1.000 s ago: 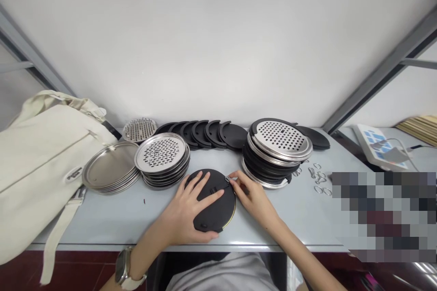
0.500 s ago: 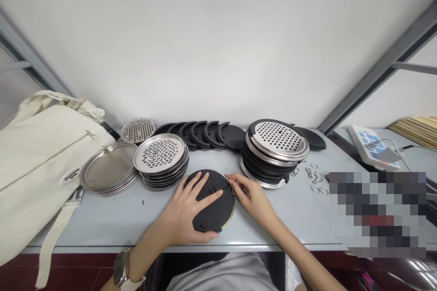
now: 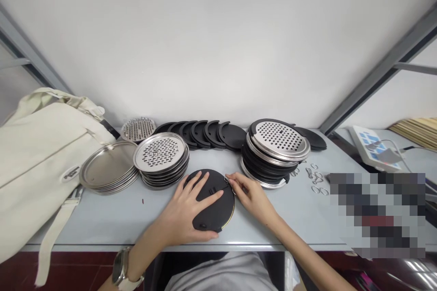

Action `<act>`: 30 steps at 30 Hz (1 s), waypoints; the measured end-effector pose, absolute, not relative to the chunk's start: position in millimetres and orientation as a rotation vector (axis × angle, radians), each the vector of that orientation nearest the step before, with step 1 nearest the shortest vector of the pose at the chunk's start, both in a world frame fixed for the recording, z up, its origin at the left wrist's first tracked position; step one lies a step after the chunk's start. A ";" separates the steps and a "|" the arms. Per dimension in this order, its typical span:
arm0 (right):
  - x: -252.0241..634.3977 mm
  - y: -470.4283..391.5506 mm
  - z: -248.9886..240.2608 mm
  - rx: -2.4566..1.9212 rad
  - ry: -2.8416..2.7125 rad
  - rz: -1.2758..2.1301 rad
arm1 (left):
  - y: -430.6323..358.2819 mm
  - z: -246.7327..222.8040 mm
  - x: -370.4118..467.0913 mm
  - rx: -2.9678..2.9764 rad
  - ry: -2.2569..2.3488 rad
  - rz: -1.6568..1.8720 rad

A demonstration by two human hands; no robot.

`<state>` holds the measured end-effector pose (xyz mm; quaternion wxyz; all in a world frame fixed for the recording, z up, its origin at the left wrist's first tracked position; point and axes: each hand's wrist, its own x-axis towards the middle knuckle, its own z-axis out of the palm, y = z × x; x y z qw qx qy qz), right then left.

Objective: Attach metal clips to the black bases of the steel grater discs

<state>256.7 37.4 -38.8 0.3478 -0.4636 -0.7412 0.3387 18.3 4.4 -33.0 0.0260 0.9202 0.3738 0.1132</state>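
Note:
A round black disc [image 3: 215,209] with a thin yellowish edge at its lower right lies on the table in front of me. My left hand [image 3: 186,211] rests on its left side, fingers spread flat across the top and thumb along the near edge. At the disc's upper right edge, my right hand [image 3: 247,193] is closed in a pinch on a small metal ring [image 3: 226,180]. The fingertips partly hide the ring, so I cannot tell if it passes through the disc.
Metal plates [image 3: 109,168] and perforated grater discs [image 3: 162,154] are stacked at left, beside a cream bag [image 3: 44,150]. Black discs [image 3: 208,135] overlap along the wall. A tall stack of black-rimmed graters [image 3: 280,138] stands right, near loose metal rings [image 3: 316,177]. A pixelated patch covers the far right.
The right fingers have shifted very slightly at the ring. My left hand and the black disc stay in place.

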 end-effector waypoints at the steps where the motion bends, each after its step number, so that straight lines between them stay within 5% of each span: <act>1: 256.8 37.7 -39.2 -1.200 -1.922 0.882 | 4.3 -33.1 18.4 2.843 1.157 0.355; 30: 256.6 39.8 -45.2 -1.174 -1.874 0.943 | 3.4 -32.5 21.7 2.812 1.199 0.404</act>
